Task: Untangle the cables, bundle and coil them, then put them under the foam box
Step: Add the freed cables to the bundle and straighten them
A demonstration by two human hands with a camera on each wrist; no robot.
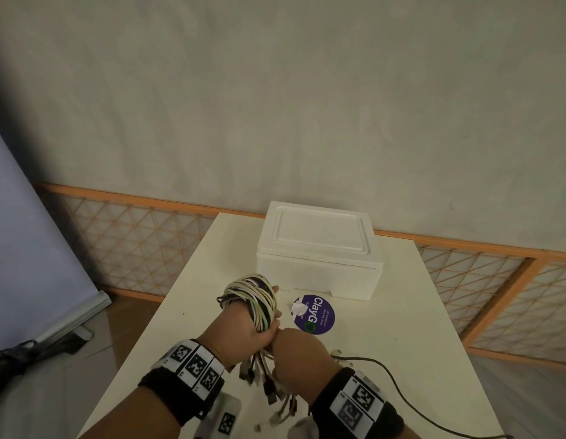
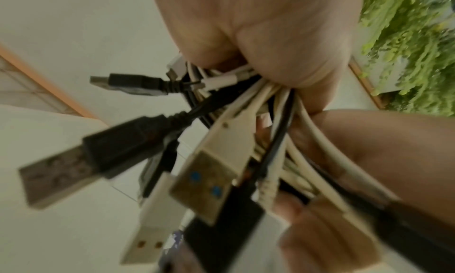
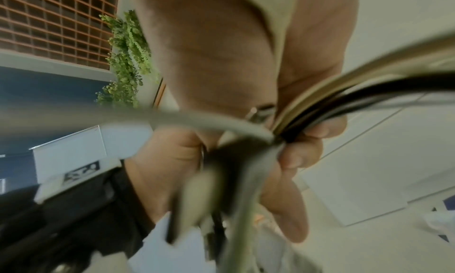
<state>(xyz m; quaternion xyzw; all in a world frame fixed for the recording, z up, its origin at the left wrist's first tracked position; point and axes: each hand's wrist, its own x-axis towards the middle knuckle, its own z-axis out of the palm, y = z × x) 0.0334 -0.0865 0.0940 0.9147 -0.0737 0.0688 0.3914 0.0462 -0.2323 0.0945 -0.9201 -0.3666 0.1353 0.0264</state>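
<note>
A bundle of white and black cables [image 1: 252, 296] is coiled in loops around my left hand [image 1: 243, 327], which grips it above the table's near middle. My right hand [image 1: 291, 348] touches the left and grips the same bundle just below, where the loose ends with USB plugs [image 1: 269, 391] hang down. In the left wrist view the black and white USB plugs [image 2: 138, 146] fan out under my curled fingers [image 2: 283, 49]. The right wrist view has the cables [image 3: 349, 94] running blurred across my palm. The white foam box [image 1: 319, 248] stands lid-on at the table's far end, just beyond the hands.
A round purple sticker [image 1: 316, 315] lies on the cream table [image 1: 418, 327] between the box and my hands. One loose black cable [image 1: 392, 381] trails over the table to my right. An orange lattice fence [image 1: 142, 236] runs behind the table.
</note>
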